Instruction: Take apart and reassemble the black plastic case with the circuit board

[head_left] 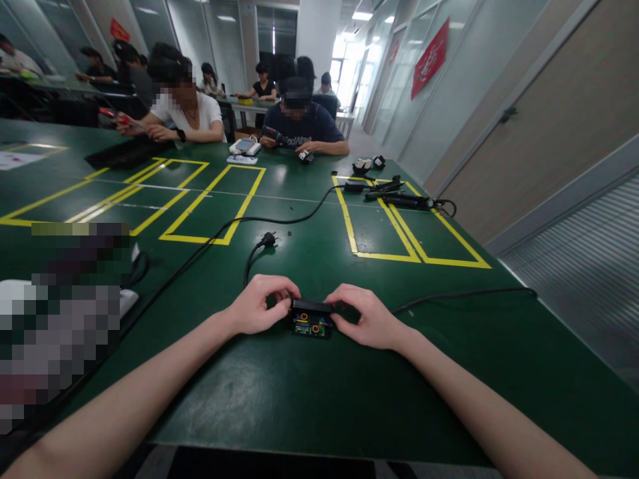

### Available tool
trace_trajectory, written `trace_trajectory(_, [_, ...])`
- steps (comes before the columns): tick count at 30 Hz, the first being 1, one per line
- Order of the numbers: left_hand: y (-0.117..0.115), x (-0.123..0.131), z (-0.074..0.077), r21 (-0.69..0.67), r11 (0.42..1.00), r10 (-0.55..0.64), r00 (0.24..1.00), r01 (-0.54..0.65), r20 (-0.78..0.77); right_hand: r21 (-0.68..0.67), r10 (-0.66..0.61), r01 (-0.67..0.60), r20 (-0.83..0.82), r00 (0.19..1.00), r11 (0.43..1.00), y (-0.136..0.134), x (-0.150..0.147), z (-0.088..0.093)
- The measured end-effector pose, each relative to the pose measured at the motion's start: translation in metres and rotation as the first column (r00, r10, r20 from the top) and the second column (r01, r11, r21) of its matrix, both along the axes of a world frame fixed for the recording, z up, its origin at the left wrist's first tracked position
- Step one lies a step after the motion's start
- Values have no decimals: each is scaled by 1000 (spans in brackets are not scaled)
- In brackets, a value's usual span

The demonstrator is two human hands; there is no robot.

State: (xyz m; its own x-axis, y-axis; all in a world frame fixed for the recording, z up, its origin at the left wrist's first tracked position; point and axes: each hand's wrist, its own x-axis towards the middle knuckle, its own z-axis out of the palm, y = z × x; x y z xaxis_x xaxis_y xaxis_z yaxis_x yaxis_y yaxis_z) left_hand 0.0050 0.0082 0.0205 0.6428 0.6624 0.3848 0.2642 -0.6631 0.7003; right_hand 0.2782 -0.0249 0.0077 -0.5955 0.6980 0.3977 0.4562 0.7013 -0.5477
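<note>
An opened black power adapter (312, 307) sits on the green table in front of me, with its circuit board (310, 324) exposed on the near side. Copper-coloured ring coils and small parts show on the board. My left hand (264, 305) pinches the adapter's left end between thumb and fingers. At the right end, my right hand (368, 315) does the same. A cord with a black plug (269, 239) runs down behind my left hand. From behind my right hand another black cable (464, 294) stretches to the right edge.
A long black cable (259, 219) crosses the green table (299, 399). Black tools and adapters (409, 199) lie at the far right, near yellow tape rectangles (384, 256). Two people sit opposite, one in a dark shirt (324, 126), one in white (204, 120). Blurred-out items stand at left.
</note>
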Motion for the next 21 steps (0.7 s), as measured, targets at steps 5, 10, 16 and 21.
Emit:
trace_trajectory(5, [2,-2,-1,-54,998,-43,999,43,6,-9,33,-33,0,999,999,-1,1,3])
trace_trajectory(10, [2,-1,-1,19,996,-87,996,87,11,49,84,-84,11,996,995,0,2,3])
trace_trajectory(16, [-4,3,-3,171,981,-82,995,90,-55,76,89,-90,25,996,993,0,2,1])
trace_trajectory(21, [-5,5,-6,223,968,-96,992,112,-79,117,110,-107,-18,994,987,-1,0,2])
